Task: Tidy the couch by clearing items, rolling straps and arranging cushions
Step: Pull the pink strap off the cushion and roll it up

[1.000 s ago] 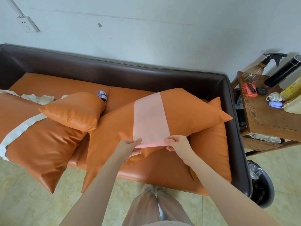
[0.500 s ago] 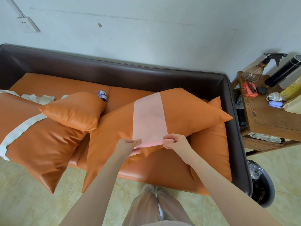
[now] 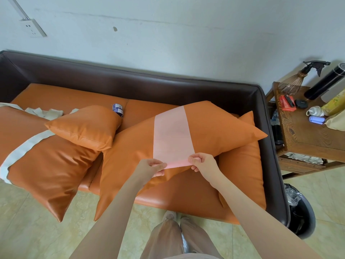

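Left hand [image 3: 149, 166] and right hand [image 3: 202, 162] each pinched a corner of the thin pink strap [image 3: 172, 136], its near edge rolled. The flat, matte strap lay across a big glossy orange leather cushion [image 3: 214, 131] on the dark brown couch [image 3: 149, 83]. A smaller cushion [image 3: 84, 126] sat left, beside one banded by a cream strap [image 3: 24, 148].
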